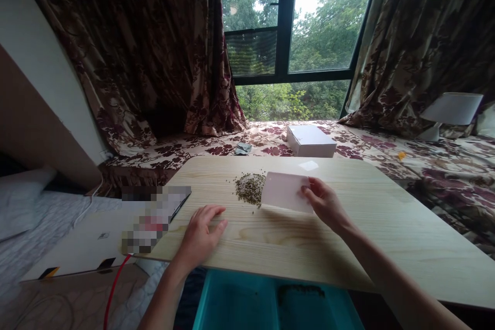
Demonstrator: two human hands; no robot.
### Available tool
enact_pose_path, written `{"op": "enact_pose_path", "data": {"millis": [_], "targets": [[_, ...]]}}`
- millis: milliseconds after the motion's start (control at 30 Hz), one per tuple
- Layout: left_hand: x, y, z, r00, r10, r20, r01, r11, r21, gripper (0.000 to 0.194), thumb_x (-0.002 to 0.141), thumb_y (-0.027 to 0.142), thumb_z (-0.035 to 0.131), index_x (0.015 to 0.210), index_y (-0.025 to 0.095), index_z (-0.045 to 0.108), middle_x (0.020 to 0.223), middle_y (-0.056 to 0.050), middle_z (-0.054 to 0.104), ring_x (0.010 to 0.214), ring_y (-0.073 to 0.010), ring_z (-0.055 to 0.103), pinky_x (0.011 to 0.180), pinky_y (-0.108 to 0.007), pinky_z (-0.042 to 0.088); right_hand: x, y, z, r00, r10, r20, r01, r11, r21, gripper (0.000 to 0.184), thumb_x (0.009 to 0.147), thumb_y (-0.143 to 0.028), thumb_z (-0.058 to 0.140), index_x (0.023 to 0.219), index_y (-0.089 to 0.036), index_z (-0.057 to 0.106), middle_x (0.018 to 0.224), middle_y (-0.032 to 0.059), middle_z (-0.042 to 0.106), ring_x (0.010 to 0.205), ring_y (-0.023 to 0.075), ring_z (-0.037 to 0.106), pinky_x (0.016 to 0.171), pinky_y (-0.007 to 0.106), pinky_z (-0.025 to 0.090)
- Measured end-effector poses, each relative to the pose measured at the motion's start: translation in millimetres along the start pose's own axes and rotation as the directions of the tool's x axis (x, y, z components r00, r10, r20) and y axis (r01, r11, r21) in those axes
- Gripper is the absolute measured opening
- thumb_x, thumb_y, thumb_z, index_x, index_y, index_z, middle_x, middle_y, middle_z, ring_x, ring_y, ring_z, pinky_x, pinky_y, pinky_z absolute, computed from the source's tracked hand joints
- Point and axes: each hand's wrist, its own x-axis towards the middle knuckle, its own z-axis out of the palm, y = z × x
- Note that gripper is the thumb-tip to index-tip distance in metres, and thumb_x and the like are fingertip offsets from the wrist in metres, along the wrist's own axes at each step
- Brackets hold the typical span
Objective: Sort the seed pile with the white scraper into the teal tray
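Observation:
A heap of small greenish-brown beans or seeds [249, 189] lies on the pale wooden table [278, 237], a few grains scattered around it. My right hand [323, 200] grips the right end of a flat white board [288, 192], thumb on its upper face. The board's left edge meets the right side of the heap. To the left and nearer to me, my left hand [203, 234] is open, fingers stretched, at the tabletop; nothing is in it. Below the table's near edge is a teal tray [276, 299] with two compartments; dark grains gather along the right one's far side.
A small white slip [308, 165] lies on the far part of the table. Behind stands a white box [311, 140] on the patterned window seat, beside a crumpled packet [243, 149]. A blurred-out flat item [158, 219] sits at the left edge, with a red cable [116, 289] below.

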Motion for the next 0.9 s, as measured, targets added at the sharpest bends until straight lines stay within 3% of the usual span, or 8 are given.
{"op": "enact_pose_path", "data": {"millis": [167, 567, 900], "targets": [[0, 2, -0.7, 1.0, -0.008, -0.001, 0.008, 1.0, -0.006, 0.027, 0.082, 0.035, 0.056, 0.104, 0.021, 0.066, 0.108, -0.007, 0.067, 0.108, -0.0235, 0.059, 0.098, -0.042, 0.046, 1, 0, 5, 1.0, -0.018, 0.011, 0.018, 0.999, -0.04, 0.027, 0.07, -0.035, 0.058, 0.09, -0.018, 0.059, 0.075, 0.0059, 0.071, 0.068, 0.018, 0.065, 0.057, 0.027, 0.048], [0, 2, -1.1, 1.0, -0.015, 0.01, 0.015, 1.0, -0.005, 0.027, 0.082, 0.032, 0.056, 0.105, 0.021, 0.064, 0.11, -0.007, 0.067, 0.11, -0.0239, 0.057, 0.1, -0.043, 0.043, 0, -10, 7, 1.0, 0.005, 0.029, -0.003, 0.998, -0.068, 0.022, 0.072, -0.033, 0.056, 0.088, -0.019, 0.059, 0.078, 0.0056, 0.07, 0.068, 0.0171, 0.063, 0.057, 0.027, 0.047], [0, 3, -1.6, 1.0, -0.009, 0.006, 0.009, 1.0, 0.005, 0.026, 0.083, 0.032, 0.056, 0.105, 0.021, 0.064, 0.109, -0.006, 0.067, 0.11, -0.0231, 0.057, 0.1, -0.042, 0.043, 1, -3, 5, 0.999, 0.0, 0.038, 0.003, 0.997, -0.082, 0.021, 0.07, -0.034, 0.058, 0.084, -0.018, 0.061, 0.071, 0.0035, 0.066, 0.064, 0.0164, 0.06, 0.058, 0.028, 0.045]]}}
